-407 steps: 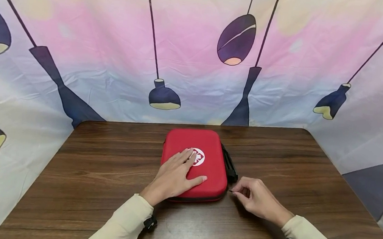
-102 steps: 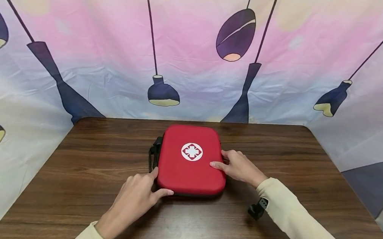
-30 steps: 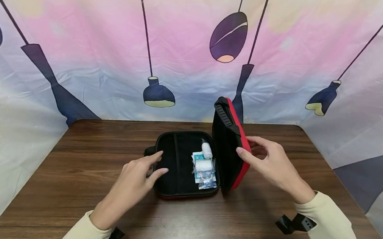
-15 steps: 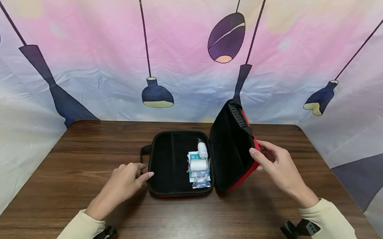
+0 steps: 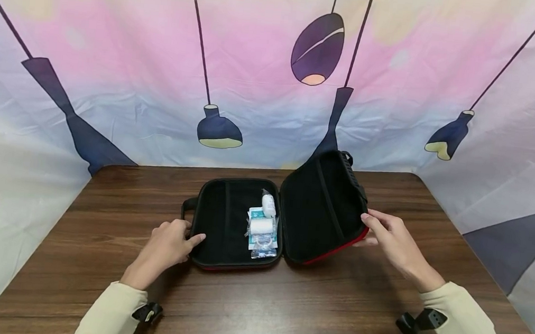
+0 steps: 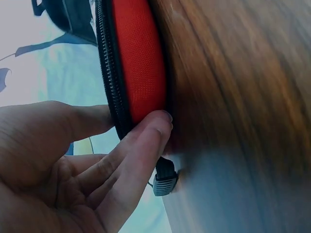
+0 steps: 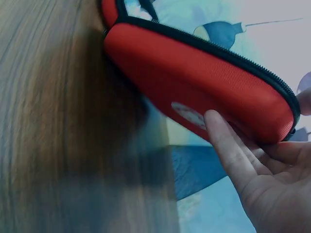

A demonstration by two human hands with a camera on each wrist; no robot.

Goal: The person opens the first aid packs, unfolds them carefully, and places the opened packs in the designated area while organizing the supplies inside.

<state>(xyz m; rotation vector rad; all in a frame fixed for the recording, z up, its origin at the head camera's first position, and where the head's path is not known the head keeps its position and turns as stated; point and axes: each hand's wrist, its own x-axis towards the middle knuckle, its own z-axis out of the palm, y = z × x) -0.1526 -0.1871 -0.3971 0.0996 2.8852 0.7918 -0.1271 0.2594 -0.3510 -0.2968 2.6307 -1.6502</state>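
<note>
A red first aid case lies unzipped on the table, its black-lined base (image 5: 211,210) flat and its lid (image 5: 318,208) leaning back to the right. My left hand (image 5: 163,245) holds the base's left edge, thumb on the rim; in the left wrist view its fingertips lie against the red side wall (image 6: 140,63) below the zipper (image 6: 111,73). My right hand (image 5: 399,247) grips the lid's outer edge, with fingers spread under the red outer face (image 7: 160,63). Inside the base sit a wrapped white roll (image 5: 261,226), a smaller white item (image 5: 268,204) and a shiny packet (image 5: 263,253).
A black strap handle (image 5: 189,205) sticks out left of the base, and a ribbed black clip (image 6: 165,183) hangs near my left fingers. The brown wooden table (image 5: 254,314) ends at a patterned cloth backdrop (image 5: 161,73).
From closed, the case has been opened. Over the last second my right hand has swung the lid farther down to the right, while the base and my left hand have shifted left.
</note>
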